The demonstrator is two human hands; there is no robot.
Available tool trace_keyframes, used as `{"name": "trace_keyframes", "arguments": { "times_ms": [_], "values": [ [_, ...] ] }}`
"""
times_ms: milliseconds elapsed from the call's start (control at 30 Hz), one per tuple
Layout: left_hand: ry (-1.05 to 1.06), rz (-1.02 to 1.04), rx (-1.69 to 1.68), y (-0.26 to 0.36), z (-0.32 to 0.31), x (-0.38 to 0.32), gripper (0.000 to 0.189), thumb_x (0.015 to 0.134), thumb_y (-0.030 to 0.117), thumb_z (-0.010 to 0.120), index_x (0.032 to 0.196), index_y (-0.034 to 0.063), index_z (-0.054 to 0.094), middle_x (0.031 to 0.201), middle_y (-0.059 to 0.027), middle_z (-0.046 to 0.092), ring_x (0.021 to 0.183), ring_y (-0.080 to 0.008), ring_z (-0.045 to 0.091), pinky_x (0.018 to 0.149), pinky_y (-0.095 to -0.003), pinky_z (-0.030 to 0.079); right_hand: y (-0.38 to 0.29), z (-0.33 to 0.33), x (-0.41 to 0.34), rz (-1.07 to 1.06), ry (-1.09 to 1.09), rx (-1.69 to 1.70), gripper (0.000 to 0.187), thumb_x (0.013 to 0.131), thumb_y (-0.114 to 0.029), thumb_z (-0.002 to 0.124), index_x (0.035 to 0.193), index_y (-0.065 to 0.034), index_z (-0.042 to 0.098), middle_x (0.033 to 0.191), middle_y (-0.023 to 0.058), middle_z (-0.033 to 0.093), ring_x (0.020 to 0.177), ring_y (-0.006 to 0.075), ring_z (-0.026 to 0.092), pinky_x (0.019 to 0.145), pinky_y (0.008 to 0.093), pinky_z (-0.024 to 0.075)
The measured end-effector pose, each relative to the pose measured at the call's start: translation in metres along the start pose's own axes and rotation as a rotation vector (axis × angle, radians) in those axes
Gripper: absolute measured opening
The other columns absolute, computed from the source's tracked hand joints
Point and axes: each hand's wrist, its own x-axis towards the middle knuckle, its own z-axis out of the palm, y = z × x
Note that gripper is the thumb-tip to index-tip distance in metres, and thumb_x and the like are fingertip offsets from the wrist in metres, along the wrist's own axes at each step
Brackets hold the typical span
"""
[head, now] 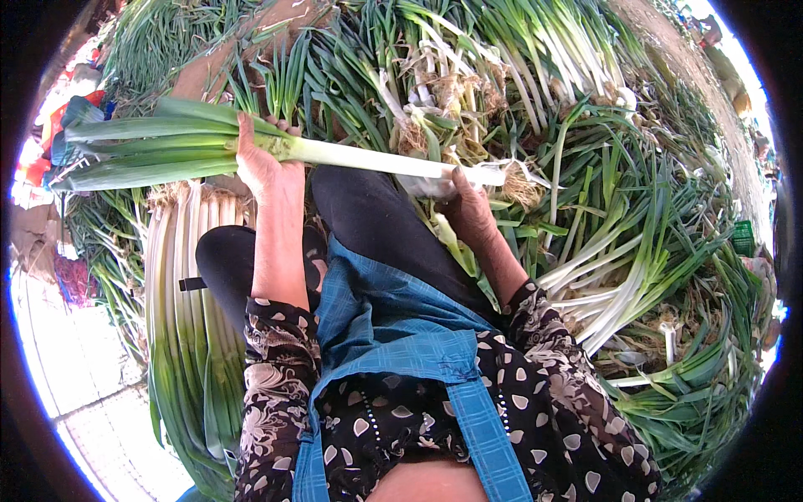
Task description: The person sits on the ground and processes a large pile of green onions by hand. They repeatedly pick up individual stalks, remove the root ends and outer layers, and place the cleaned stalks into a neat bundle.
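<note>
A long leek [370,158] lies across above my lap, its green leaves to the left and its stringy roots to the right. My left hand [266,160] is closed around it where the white shaft meets the leaves. Close to the root end, my right hand [467,210] holds the shaft with the thumb on top; its fingers are partly hidden, and loose whitish skin hangs beside them. A row of leeks [194,270] with aligned roots lies to the left of my legs, roots away from me and leaves towards me.
Piled leeks [602,270] cover the ground on my right. More leeks with roots and peeled skins [452,88] lie in front. Another green heap [169,50] is at the upper left, beside bare brown ground [207,69]. A green plastic basket [743,238] stands far right.
</note>
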Motion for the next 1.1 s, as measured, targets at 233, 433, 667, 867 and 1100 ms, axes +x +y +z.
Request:
{"name": "trace_keyframes", "arguments": {
  "times_ms": [233,433,667,867,1100],
  "values": [
    [0.121,0.058,0.072,0.037,-0.016,0.033,0.019,0.092,0.016,0.062,0.104,0.0042,0.054,0.078,-0.0079,0.058,0.066,-0.0187,0.057,0.059,-0.0313,0.050,0.050,-0.106,-0.060,0.558,0.363,0.287,0.049,0.094,-0.039,0.064,0.128,-0.0060,0.052,0.103,0.0119,0.064,0.074,0.0252,0.064,0.056,0.0330,0.0533],
    [0.017,0.133,0.088,0.085,-0.021,0.069,0.015,0.096,0.020,0.058,0.098,0.0058,0.055,0.075,-0.0080,0.058,0.065,-0.0195,0.055,0.059,-0.0342,0.048,0.072,-0.137,-0.162,0.820,-0.146,-0.556,0.060,0.084,-0.048,0.072,0.123,-0.0046,0.058,0.104,0.0186,0.067,0.094,0.0298,0.066,0.080,0.0444,0.0559],
    [-0.116,0.025,0.063,0.055,-0.021,0.062,0.019,0.094,0.023,0.062,0.094,0.0055,0.054,0.074,-0.0061,0.057,0.063,-0.0183,0.056,0.058,-0.0342,0.049,-0.046,-0.077,-0.035,0.398,0.058,-0.385,0.059,0.091,-0.053,0.059,0.108,0.0029,0.069,0.089,0.0159,0.069,0.079,0.0239,0.064,0.068,0.0361,0.0526],
    [-0.143,0.006,0.037,0.041,-0.024,0.037,0.022,0.090,0.028,0.068,0.096,0.0095,0.057,0.077,-0.0054,0.059,0.068,-0.0187,0.056,0.060,-0.0337,0.047,-0.009,-0.052,-0.002,0.292,-0.009,-0.286,0.025,0.092,-0.024,0.066,0.090,-0.0016,0.076,0.071,0.0049,0.068,0.060,0.0133,0.057,0.057,0.0293,0.0485],
    [-0.124,-0.046,-0.015,0.045,-0.035,0.026,0.046,0.094,0.055,0.054,0.099,0.0088,0.056,0.081,-0.0103,0.062,0.070,-0.0240,0.060,0.060,-0.0395,0.051,0.036,-0.188,-0.081,0.388,0.376,-1.242,0.037,0.086,-0.025,0.068,0.112,-0.0007,0.059,0.094,0.0191,0.066,0.093,0.0351,0.063,0.079,0.0440,0.0495]
  ]
}}
